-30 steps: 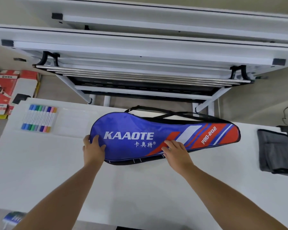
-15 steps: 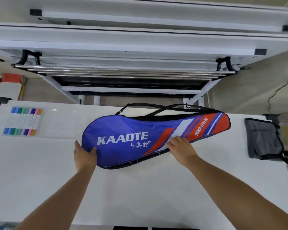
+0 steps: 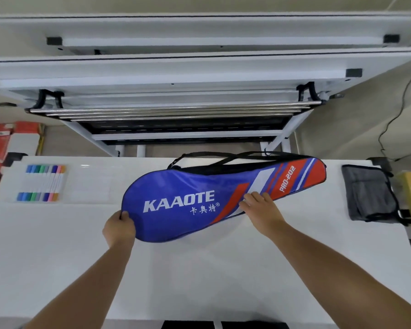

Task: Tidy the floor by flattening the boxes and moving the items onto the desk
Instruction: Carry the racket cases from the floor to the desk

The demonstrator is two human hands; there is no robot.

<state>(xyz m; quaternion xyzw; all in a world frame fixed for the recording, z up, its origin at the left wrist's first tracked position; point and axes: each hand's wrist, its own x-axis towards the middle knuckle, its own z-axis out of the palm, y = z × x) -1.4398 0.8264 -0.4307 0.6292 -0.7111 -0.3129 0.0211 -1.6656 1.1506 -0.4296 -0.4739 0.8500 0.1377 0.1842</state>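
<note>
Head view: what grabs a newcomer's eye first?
The blue racket bag with white KAAOTE lettering lies mid-desk, the left hand pinching its rounded end and the right hand flat on its red-striped part. To its left sits a clear pack of coloured markers; at the desk's right edge lies a folded grey pouch. Red and white boxes remain on the floor, far left.

Racket bag (image 3: 188, 205) mid-desk (image 3: 199, 281); marker set (image 3: 42, 182) left; folded pouch (image 3: 370, 193) right.

2 bare forearms; left hand (image 3: 119, 230), right hand (image 3: 262, 211); no sleeves, jewellery.
</note>
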